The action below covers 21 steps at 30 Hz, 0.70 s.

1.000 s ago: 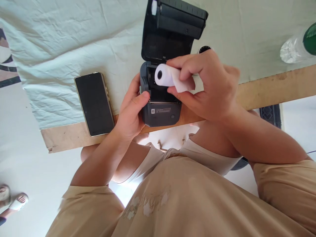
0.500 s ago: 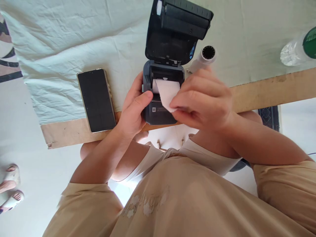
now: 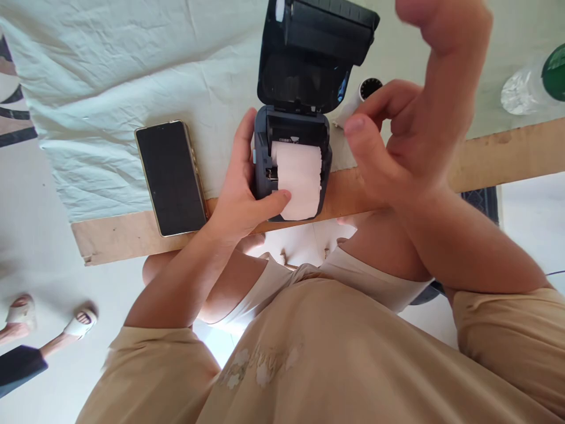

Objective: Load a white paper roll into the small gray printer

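A small dark printer (image 3: 324, 194) lies at the table's front edge, its black lid (image 3: 304, 65) swung up and back. White paper (image 3: 301, 182) comes out of its compartment and lies flat over the front of the body. My left hand (image 3: 241, 200) grips the printer's left side, with the thumb pressing the paper's left edge. To the right of the printer, my right hand (image 3: 419, 118) is raised with its fingers apart and nothing in them. Just beyond its thumb, a white cylinder with a black end (image 3: 353, 107) lies on the cloth.
A phone (image 3: 172, 176) with a dark screen lies left of the printer. A clear bottle with a green label (image 3: 525, 91) is at the far right. Pale green cloth (image 3: 110, 76) covers the wooden table (image 3: 128, 238). Another person's feet (image 3: 82, 323) show on the floor at lower left.
My right hand has let go of the paper and moved up and right, opening. The paper now lies down over the printer's front, and my left thumb has moved onto it. The other person's foot has stepped right.
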Each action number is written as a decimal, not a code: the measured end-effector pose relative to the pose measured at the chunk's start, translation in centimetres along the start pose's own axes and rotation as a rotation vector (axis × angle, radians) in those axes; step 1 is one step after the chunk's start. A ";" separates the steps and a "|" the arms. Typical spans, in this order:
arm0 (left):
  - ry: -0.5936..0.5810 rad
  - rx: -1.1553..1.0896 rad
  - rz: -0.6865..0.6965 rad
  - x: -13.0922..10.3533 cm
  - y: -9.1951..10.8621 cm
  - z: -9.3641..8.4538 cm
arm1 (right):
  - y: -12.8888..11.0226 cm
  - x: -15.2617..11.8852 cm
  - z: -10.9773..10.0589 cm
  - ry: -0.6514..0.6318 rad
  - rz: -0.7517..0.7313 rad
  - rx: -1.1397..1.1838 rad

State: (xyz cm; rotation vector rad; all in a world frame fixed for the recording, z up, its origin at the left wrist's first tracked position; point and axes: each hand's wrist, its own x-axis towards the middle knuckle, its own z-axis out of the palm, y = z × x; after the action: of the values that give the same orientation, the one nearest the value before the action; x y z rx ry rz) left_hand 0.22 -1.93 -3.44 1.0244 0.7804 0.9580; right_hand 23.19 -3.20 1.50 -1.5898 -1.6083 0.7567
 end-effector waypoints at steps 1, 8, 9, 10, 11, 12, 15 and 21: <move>-0.019 0.003 0.006 0.0 -0.1 -0.1 | -0.1 0.0 0.0 0.019 -0.014 0.020; -0.194 -0.054 0.239 1.9 -3.2 -1.8 | 1.1 -0.1 1.5 0.110 -0.575 -0.136; -0.231 -0.055 0.269 2.4 -3.8 -2.1 | 1.3 -0.1 1.6 0.084 -0.599 -0.148; -0.226 -0.036 0.234 2.7 -4.3 -2.3 | 1.5 -0.1 1.8 0.058 -0.607 -0.149; -0.255 -0.064 0.295 3.0 -4.6 -2.5 | 1.7 -0.1 1.9 0.029 -0.597 -0.144; -0.272 -0.072 0.301 3.1 -4.7 -2.6 | 1.8 -0.2 1.9 -0.003 -0.574 -0.138; -0.318 -0.104 0.279 2.9 -4.2 -2.4 | 1.7 -0.3 1.8 -0.075 -0.469 -0.088; -0.116 -0.091 0.165 1.2 -2.5 -0.9 | 2.3 0.3 1.9 -0.314 -0.173 0.211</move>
State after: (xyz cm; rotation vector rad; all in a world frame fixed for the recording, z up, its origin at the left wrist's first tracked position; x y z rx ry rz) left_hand 0.57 -1.04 -6.24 1.0671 0.5577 1.0547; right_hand 22.89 -2.62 -1.47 -1.2095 -1.7919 1.0831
